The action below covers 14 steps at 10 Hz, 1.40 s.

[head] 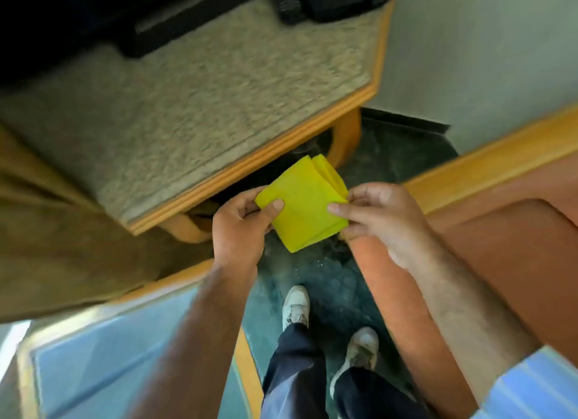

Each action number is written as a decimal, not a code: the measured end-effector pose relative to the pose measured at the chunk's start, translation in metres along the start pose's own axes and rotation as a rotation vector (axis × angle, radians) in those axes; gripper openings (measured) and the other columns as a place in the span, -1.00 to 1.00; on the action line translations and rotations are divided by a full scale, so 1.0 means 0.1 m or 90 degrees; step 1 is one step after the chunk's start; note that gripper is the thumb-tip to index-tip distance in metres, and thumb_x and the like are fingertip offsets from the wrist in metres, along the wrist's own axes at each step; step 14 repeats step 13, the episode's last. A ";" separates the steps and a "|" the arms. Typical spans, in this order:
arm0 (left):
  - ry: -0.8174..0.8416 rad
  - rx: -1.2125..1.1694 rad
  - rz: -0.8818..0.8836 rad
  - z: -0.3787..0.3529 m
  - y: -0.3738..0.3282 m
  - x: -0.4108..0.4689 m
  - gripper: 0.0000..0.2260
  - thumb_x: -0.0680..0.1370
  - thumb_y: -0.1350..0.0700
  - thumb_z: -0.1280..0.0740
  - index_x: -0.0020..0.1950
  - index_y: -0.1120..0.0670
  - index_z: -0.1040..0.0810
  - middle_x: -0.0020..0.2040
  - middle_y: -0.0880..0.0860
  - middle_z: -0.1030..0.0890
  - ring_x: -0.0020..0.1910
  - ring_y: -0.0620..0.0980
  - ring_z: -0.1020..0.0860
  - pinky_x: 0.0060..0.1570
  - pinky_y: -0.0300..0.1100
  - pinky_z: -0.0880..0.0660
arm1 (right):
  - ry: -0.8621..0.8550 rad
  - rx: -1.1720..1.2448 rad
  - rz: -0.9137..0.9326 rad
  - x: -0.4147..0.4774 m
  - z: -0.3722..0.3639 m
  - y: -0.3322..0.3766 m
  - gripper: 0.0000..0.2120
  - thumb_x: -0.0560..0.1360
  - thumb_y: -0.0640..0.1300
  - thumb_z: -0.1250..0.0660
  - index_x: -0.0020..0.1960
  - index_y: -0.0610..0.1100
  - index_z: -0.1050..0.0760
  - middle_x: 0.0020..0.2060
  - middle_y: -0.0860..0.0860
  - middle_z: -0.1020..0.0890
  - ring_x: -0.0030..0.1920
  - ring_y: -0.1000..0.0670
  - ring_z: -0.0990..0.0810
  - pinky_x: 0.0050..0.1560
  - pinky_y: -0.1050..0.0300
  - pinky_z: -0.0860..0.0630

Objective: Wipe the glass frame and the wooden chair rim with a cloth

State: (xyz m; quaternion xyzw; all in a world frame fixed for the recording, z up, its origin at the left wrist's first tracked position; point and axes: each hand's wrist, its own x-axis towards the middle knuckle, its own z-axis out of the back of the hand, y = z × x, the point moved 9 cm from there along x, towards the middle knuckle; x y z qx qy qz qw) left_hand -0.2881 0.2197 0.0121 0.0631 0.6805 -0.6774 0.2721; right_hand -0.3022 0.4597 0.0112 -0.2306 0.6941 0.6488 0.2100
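While both hands pinch it, the yellow cloth spans between their fingers.

Dark electronics sit on a speckled, wood-edged table — white shoes below.

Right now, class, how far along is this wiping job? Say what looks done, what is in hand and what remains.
Done: nothing shows as wiped. In hand: the yellow cloth, folded, is pinched between the left hand and right hand in the air, touching no furniture. Left: the glass frame at lower left and the wooden chair rim at right both lie clear of the cloth.
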 end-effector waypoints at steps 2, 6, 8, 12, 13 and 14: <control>-0.228 -0.033 0.052 1.78 0.74 -0.23 -0.79 0.46 0.30 -0.56 0.01 0.06 -0.68 -0.14 -0.04 -0.80 -0.15 -0.09 -0.73 -0.16 -0.24 -0.66 | 0.177 -0.123 -0.121 -0.02 -1.66 -1.03 -0.86 0.48 -0.31 -0.56 -0.14 -0.19 -0.60 -0.30 -0.03 -0.74 -0.34 0.10 -0.72 -0.23 0.22 -0.73; -0.306 0.304 0.219 3.24 2.29 -0.15 -0.79 0.42 0.14 -0.60 0.03 0.09 -0.75 -0.08 0.09 -0.78 -0.02 0.10 -0.74 0.07 -0.01 -0.63 | 0.194 -0.267 -0.313 -0.02 -2.91 -3.02 -0.77 0.54 -0.25 -0.52 -0.19 -0.10 -0.51 -0.36 -0.15 -0.69 -0.36 -0.04 -0.71 -0.25 0.13 -0.68; -0.320 0.343 0.241 3.24 2.64 0.03 -0.74 0.42 0.09 -0.62 0.07 0.05 -0.72 -0.04 0.05 -0.76 -0.03 0.06 -0.71 0.02 -0.14 -0.57 | 0.171 -0.313 -0.321 0.20 -2.92 -3.25 -0.87 0.56 -0.23 -0.50 -0.09 -0.15 -0.56 -0.28 -0.20 -0.73 -0.36 -0.03 -0.73 -0.31 0.20 -0.69; -0.260 0.692 0.067 2.91 2.42 0.04 -0.46 0.62 0.02 -0.40 0.54 0.20 -0.37 0.52 0.25 -0.44 0.52 0.30 -0.39 0.51 0.19 -0.35 | 0.144 -0.966 0.350 0.27 -3.24 -2.51 -0.30 0.57 0.25 -0.33 0.51 -0.21 -0.35 0.49 -0.22 -0.47 0.53 -0.22 -0.39 0.50 -0.15 -0.37; -0.204 0.834 -0.082 2.56 2.24 -0.14 -0.31 0.71 -0.20 -0.13 0.68 0.22 -0.11 0.71 0.19 -0.13 0.71 0.19 -0.07 0.66 0.24 -0.09 | 0.122 -1.004 0.477 0.26 -3.15 -2.23 -0.19 0.67 0.26 -0.07 0.68 -0.29 0.00 0.69 -0.27 -0.05 0.71 -0.23 -0.01 0.69 -0.21 -0.05; -0.204 0.834 -0.082 2.56 2.24 -0.14 -0.31 0.71 -0.20 -0.13 0.68 0.22 -0.11 0.71 0.19 -0.13 0.71 0.19 -0.07 0.66 0.24 -0.09 | 0.122 -1.004 0.477 0.26 -3.15 -2.23 -0.19 0.67 0.26 -0.07 0.68 -0.29 0.00 0.69 -0.27 -0.05 0.71 -0.23 -0.01 0.69 -0.21 -0.05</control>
